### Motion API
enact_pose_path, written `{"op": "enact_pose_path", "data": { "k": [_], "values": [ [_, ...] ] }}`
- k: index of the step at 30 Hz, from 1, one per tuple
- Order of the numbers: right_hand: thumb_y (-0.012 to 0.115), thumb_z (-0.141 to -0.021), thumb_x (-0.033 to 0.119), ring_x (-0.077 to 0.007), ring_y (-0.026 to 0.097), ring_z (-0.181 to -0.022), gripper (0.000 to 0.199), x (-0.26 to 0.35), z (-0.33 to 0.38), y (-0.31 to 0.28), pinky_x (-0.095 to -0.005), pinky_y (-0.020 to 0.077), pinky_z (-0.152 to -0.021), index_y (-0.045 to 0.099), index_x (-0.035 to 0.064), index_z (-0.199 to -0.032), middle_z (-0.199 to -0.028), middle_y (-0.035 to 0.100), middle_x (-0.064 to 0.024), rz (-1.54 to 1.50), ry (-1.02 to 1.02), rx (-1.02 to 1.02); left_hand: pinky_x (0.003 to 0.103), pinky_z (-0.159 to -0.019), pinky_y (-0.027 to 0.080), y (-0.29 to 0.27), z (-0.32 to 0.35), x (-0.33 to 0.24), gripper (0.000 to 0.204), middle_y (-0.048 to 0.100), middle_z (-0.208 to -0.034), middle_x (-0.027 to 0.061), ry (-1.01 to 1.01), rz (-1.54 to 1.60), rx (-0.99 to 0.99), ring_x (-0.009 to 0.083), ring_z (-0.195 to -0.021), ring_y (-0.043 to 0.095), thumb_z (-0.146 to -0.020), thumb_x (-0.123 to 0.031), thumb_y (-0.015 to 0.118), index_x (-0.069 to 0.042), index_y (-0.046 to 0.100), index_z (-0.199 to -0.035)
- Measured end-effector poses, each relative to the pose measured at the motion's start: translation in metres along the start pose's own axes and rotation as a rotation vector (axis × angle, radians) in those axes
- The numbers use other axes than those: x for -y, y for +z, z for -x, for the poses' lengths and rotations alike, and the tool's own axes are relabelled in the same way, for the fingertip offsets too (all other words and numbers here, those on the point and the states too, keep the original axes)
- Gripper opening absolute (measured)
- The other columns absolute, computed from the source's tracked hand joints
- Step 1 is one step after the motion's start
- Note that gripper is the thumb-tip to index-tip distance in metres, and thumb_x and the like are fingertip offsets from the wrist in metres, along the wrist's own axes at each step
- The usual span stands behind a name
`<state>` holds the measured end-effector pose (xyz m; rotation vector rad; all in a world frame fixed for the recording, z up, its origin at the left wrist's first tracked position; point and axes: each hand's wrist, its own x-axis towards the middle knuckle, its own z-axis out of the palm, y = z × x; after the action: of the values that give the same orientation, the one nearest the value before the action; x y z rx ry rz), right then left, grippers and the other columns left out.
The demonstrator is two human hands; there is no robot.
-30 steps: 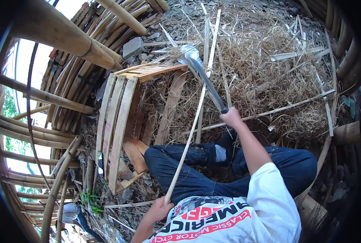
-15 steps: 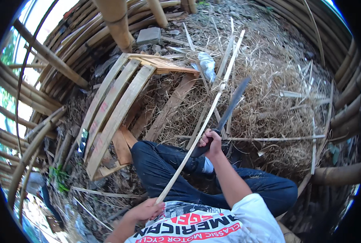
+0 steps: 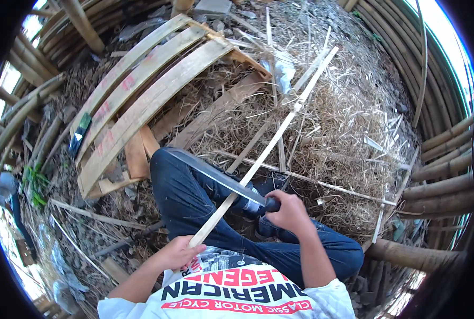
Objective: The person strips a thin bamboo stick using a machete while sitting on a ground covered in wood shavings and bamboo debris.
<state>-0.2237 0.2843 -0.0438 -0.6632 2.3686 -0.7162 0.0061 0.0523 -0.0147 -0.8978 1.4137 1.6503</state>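
The ground (image 3: pixel 348 58) bears a slatted wooden crate (image 3: pixel 154 98) toward its left edge, a long pale strip (image 3: pixel 270 147) slants toward its far edge, a machete (image 3: pixel 213 173) crosses the strip, and the hands are apart, the left hand (image 3: pixel 178 252) clamped on the strip's near end, the right hand (image 3: pixel 290 212) around the machete's handle.

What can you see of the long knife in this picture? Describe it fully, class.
The long knife has a broad blade that looks like grey metal and a dark handle, gripped in the right hand. From there the blade points up and left in the picture, passing over the pale strip, with its far end over the dark blue trousers. Whether the blade touches either cannot be told.
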Motion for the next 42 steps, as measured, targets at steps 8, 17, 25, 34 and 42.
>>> {"op": "enact_pose_path", "data": {
  "k": [8, 17, 25, 34, 42],
  "values": [
    [0.078, -0.074, 0.022, -0.0162, 0.056, -0.055, 0.03, -0.011, -0.047, -0.066, -0.0317, 0.0455, -0.056, 0.069, -0.0025, -0.087, -0.062, 0.062, -0.0105, 0.093, 0.077, -0.144, 0.032, -0.043, 0.047, 0.002, 0.011, -0.005, 0.04, 0.057, -0.057, 0.006, 0.15, -0.213, -0.07, 0.014, -0.045, 0.057, -0.094, -0.04, 0.058, -0.001, 0.059, -0.1],
    [0.077, -0.077, 0.024, -0.0207, 0.062, -0.059, 0.033, -0.006, -0.026, -0.057, -0.0325, 0.0486, -0.06, 0.069, -0.0011, -0.096, -0.07, 0.066, -0.0173, 0.061, -0.073, -0.004, 0.028, -0.041, 0.044, -0.002, 0.014, -0.013, 0.039, 0.056, -0.057, 0.0034, 0.103, -0.22, -0.03, 0.0101, -0.046, 0.055, -0.093, -0.04, 0.06, -0.002, 0.061, -0.101],
    [0.075, -0.08, 0.022, -0.0116, 0.049, -0.055, 0.028, -0.049, -0.052, -0.078, -0.0305, 0.0429, -0.054, 0.068, -0.0014, -0.094, -0.062, 0.06, -0.0073, 0.129, 0.074, -0.227, 0.029, -0.04, 0.043, 0.004, 0.014, -0.014, 0.039, 0.056, -0.055, 0.0044, 0.179, -0.219, -0.078, 0.0115, -0.045, 0.055, -0.093, -0.039, 0.061, -0.001, 0.061, -0.099],
    [0.079, -0.077, 0.022, -0.0106, 0.058, -0.061, 0.034, -0.029, 0.005, -0.048, -0.0279, 0.0491, -0.06, 0.068, -0.0008, -0.1, -0.072, 0.068, -0.0104, -0.108, 0.014, 0.042, 0.028, -0.042, 0.043, 0.011, 0.016, -0.019, 0.039, 0.055, -0.055, 0.005, 0.236, -0.374, -0.157, 0.0117, -0.045, 0.054, -0.092, -0.036, 0.062, 0.002, 0.061, -0.103],
    [0.076, -0.078, 0.018, -0.0114, 0.059, -0.058, 0.027, -0.033, 0.001, -0.047, -0.0296, 0.0471, -0.057, 0.067, -0.0031, -0.094, -0.066, 0.065, -0.0125, -0.155, 0.185, -0.159, 0.027, -0.042, 0.043, 0.019, 0.025, -0.029, 0.034, 0.056, -0.057, 0.0045, 0.149, -0.29, -0.141, 0.009, -0.046, 0.054, -0.092, -0.03, 0.062, 0.003, 0.06, -0.1]
  ]
}}
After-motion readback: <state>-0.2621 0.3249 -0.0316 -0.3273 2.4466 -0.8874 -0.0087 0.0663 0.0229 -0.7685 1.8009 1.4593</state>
